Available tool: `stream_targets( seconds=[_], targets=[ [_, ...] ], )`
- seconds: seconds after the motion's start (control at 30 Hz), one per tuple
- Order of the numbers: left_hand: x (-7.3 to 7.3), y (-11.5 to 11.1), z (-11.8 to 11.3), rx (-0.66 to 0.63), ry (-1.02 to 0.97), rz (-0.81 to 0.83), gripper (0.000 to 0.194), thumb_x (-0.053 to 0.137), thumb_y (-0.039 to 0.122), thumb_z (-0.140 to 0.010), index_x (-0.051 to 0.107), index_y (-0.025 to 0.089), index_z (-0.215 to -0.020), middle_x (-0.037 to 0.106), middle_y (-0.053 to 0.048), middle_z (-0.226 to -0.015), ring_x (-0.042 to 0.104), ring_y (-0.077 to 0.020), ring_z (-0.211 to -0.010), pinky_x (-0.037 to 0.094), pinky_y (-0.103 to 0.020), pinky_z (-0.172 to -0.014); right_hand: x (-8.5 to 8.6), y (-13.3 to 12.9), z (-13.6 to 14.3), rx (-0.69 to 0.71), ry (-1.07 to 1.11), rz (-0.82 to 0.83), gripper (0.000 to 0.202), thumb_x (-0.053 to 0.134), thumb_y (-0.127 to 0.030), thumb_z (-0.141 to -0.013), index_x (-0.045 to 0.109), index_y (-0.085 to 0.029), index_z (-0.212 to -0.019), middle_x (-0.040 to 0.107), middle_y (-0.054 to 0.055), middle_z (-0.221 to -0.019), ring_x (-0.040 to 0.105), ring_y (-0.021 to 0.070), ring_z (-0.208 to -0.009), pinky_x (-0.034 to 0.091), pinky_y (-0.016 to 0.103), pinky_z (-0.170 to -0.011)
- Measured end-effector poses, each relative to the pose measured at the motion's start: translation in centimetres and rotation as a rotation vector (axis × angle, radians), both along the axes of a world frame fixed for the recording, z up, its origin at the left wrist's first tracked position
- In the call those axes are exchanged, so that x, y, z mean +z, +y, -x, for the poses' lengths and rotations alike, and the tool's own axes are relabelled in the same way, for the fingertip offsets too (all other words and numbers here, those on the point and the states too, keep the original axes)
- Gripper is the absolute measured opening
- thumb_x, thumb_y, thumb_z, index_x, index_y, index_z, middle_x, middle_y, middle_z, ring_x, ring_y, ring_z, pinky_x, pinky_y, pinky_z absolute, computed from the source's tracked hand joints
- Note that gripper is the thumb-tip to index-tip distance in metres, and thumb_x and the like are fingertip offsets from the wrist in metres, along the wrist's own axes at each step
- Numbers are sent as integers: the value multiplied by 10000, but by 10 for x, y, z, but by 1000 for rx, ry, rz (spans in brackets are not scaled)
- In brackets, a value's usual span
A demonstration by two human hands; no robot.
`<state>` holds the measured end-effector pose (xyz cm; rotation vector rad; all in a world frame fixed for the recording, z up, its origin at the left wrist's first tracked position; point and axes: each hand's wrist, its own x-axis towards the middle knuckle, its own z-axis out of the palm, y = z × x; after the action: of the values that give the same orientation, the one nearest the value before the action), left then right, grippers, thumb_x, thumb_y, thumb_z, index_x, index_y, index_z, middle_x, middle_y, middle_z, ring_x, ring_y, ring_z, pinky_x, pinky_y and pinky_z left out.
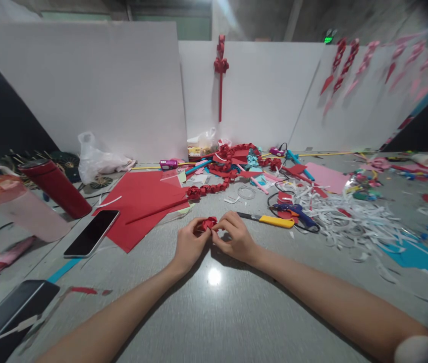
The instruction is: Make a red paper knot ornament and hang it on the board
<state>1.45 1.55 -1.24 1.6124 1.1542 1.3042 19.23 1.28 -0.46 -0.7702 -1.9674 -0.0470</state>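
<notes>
A small folded red paper piece (210,223) is held between my two hands above the grey table (199,312). My left hand (191,244) is closed on its left side, thumb and fingers pinching it. From the right, my right hand (235,238) pinches its lower right edge with thumb and fingertips. Beyond my hands, a red paper chain (214,188) runs back toward a pile of paper pieces. A yellow-handled knife (276,221) lies just right of my right hand, near a blue glue gun (301,214).
At left are red paper sheets (138,201), a phone (92,234), a red tumbler (57,189), a pink bottle (20,206) and a dark device (13,312). White paper strips (350,214) spread on the right. A white partition (259,91) stands behind, with red paper hangings.
</notes>
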Motion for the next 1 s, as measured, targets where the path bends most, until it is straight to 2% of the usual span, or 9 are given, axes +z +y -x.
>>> stream_targets(
  seconds=[0.27, 0.5, 0.67, 1.0],
  targets=[
    [-2, 2, 1, 7, 11, -11, 248, 703, 254, -872, 747, 184, -1106, 811, -72, -1041, 765, -215, -910, 598, -345, -866, -1, 0, -1, 26, 11, 6, 98, 676, -148, -948, 662, -233, -994, 632, 46, -904, 597, 222, -875, 509, 399, -797],
    [2, -1, 2, 4, 26, -48, 223, 691, 286, -914, 752, 189, -1106, 808, -72, -1017, 766, -207, -894, 595, -325, -836, -6, 4, -2, -115, 183, 34, 219, 709, -188, -943, 635, -226, -1146, 610, 73, -1016, 600, 231, -921, 537, 391, -786],
    [3, -2, 1, -4, 50, -87, 200, 699, 264, -912, 751, 202, -1094, 806, -55, -1018, 762, -199, -892, 589, -323, -845, -8, 8, -2, -153, 113, -17, 39, 683, -192, -995, 682, -229, -1006, 606, 33, -860, 579, 213, -837, 495, 394, -780],
    [-1, -1, 1, -1, 10, -72, 194, 727, 312, -911, 754, 193, -1063, 807, -58, -986, 761, -199, -872, 589, -315, -818, -8, 5, -3, -116, 13, -101, 60, 687, -179, -989, 699, -220, -948, 612, 36, -809, 567, 211, -790, 453, 385, -732]
  ],
)
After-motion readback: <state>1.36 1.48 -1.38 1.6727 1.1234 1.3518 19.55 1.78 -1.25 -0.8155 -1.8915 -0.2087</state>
